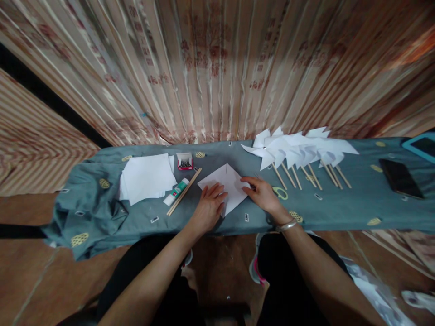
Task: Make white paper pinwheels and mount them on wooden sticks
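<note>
On the counter (335,209): white paper sheet (233,189); left hand (209,209) loosely outspread upon it; right hand (265,195) at right corner, grip unclear.

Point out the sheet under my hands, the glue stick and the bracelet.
Sheet (234,190): head view, uncovered middle.
Glue stick (178,189): head view, green part.
Bracelet (287,226): head view, visible band.

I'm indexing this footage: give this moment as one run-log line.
left hand: on white sheet | right hand: at sheet's right edge | left of sheet: sticks, glue stick, red box | right of sheet: paper pinwheels
</note>
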The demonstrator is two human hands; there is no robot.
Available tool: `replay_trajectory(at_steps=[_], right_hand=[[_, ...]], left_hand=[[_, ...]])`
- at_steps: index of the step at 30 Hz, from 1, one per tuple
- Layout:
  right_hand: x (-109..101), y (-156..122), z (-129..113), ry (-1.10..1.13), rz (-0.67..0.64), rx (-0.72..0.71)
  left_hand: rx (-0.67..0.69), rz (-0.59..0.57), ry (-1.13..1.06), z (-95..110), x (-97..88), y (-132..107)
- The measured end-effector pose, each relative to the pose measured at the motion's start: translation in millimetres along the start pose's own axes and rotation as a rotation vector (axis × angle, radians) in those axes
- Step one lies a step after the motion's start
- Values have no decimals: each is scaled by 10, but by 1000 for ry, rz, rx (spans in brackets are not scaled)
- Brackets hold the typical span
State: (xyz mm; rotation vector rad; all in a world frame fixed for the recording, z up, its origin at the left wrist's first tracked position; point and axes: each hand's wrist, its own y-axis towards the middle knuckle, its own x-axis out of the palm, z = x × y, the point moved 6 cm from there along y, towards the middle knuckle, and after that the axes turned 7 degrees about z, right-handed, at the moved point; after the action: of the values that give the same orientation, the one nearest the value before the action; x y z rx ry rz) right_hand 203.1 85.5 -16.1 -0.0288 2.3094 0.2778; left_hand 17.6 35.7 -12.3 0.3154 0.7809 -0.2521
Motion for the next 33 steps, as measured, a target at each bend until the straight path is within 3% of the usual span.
replay_trajectory(at_steps=[3,9,15,21,33], right_hand=[[-8,83,35,-2,-25,-14],[-67,31,-170,-167,146,-265],[247,-126,-460,-354,0,-452],[374,-69,-447,-412,-108,-471],[469,231,-524,-470,-86,-424]], left_hand=[[7,-27,10,17,27,-6],[45,-1,64,9,25,-2],[72,-47,136,67,72,27],[102,-93,230,102,94,14],[115,-103,286,102,121,11]])
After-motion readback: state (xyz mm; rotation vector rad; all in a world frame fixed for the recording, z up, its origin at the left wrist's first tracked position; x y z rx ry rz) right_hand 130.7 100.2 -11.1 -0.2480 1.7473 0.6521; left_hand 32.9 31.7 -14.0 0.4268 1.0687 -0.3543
